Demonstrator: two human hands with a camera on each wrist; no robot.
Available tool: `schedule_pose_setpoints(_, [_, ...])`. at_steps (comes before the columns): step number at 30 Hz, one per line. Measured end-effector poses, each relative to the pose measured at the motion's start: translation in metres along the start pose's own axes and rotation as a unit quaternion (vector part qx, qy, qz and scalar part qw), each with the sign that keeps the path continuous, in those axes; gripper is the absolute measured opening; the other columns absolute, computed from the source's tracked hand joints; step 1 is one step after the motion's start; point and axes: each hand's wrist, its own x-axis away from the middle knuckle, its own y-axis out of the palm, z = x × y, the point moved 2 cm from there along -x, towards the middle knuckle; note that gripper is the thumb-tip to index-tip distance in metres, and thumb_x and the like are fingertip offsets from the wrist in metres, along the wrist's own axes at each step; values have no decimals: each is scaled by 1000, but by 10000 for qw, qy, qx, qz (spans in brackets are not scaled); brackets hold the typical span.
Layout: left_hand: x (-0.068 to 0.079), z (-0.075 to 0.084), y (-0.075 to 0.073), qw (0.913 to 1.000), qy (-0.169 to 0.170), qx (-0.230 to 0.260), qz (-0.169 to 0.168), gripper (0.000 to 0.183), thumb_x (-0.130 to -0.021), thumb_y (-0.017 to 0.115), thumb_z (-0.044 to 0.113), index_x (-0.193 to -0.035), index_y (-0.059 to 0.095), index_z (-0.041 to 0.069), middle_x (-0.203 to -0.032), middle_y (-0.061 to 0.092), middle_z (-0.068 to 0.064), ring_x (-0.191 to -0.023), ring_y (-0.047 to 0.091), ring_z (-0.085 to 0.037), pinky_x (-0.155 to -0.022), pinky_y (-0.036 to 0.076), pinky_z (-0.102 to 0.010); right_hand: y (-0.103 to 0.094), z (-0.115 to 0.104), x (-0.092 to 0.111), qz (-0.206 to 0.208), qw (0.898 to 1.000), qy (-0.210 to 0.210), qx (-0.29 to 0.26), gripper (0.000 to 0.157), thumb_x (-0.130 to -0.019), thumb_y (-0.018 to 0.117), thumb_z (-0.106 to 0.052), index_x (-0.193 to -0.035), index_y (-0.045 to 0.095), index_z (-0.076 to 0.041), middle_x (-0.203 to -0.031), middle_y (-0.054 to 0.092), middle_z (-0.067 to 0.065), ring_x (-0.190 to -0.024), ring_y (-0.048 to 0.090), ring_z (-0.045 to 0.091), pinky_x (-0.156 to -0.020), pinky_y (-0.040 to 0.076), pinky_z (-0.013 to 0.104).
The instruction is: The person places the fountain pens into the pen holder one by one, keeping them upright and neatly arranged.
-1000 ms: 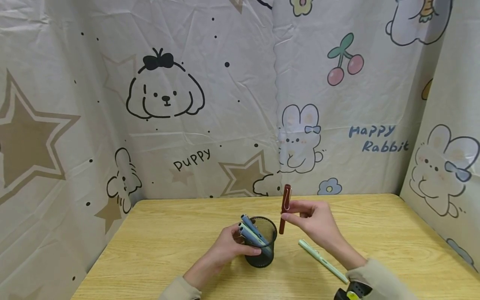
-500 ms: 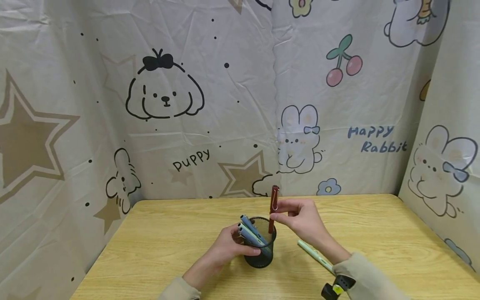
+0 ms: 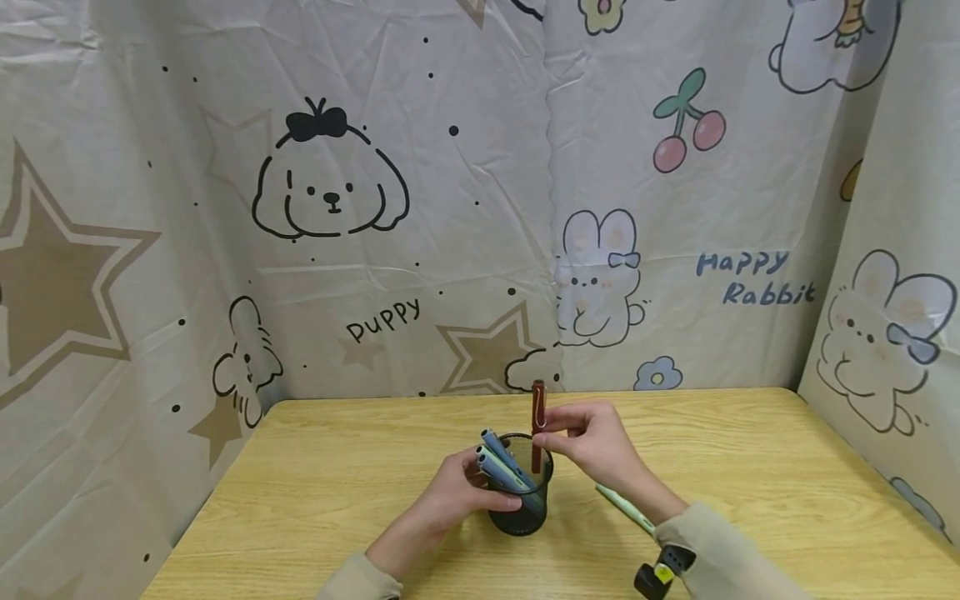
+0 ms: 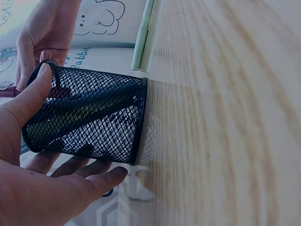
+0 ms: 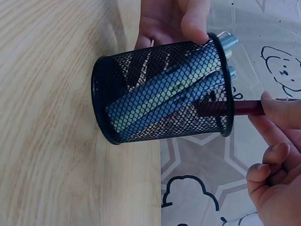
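A black mesh pen cup [image 3: 517,518] stands upright on the wooden table, gripped around its left side by my left hand [image 3: 455,497]. Leaning inside it toward the left are blue pens [image 5: 155,92] and a light green pen [image 5: 162,95]. My right hand [image 3: 592,437] pinches a dark red pen [image 3: 538,408] between thumb and fingers, held near upright. Its lower end is inside the cup's mouth, above the bottom, as the right wrist view shows through the mesh. To the right, a pale green pen [image 3: 624,507] lies on the table, partly hidden by my right forearm.
The wooden table [image 3: 360,450] reaches back to a printed cloth [image 3: 465,208] that hangs behind and at both sides. A black wristband [image 3: 678,558] with a yellow-marked piece sits on my right wrist.
My right hand has moved left with the red pen, from beside the cup to over it, then down so the pen's end is inside. My left hand and the cup stay put.
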Motion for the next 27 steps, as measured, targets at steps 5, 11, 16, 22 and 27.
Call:
schedule_pose_setpoints(5, [0,1,0,10000,-30,-35,8,71,-81,91,4,-145,60,3,-120,73,-8,-113,68,-25,-98,55,-39,2,2,0,-27,10000,9,47,22,-86,88,-7,-106,82,0,-96,80,11,-60,51,12,-53,38,22])
schedule_pose_setpoints(11, [0,0,0,10000,-13,-37,12,73,-81,91,3,-146,59,1,-120,73,-8,-114,68,-25,-99,55,-39,4,6,-1,-15,9999,-5,122,22,-85,88,-8,-106,82,-1,-95,80,8,-59,50,11,-53,35,22])
schedule_pose_setpoints(16, [0,0,0,10000,18,-6,-5,73,-81,90,2,-147,58,0,-120,72,-8,-114,68,-25,-99,54,-38,5,10,-2,-30,9997,-45,231,22,-86,88,-8,-106,83,-2,-96,80,7,-62,52,13,-54,36,22])
schedule_pose_setpoints(22, [0,0,0,10000,44,12,-13,71,-81,90,2,-145,59,-1,-120,72,-9,-114,68,-25,-99,54,-38,6,12,-3,-17,9991,-71,418,22,-85,88,-9,-106,83,-3,-94,80,4,-64,54,14,-56,38,23])
schedule_pose_setpoints(27, [1,1,0,10000,-6,-20,-3,70,-81,90,2,-144,60,-1,-120,72,-8,-116,67,-26,-100,54,-39,8,13,-3,20,9985,-68,537,18,-85,88,-7,-102,84,-8,-92,80,0,-63,53,13,-55,36,22])
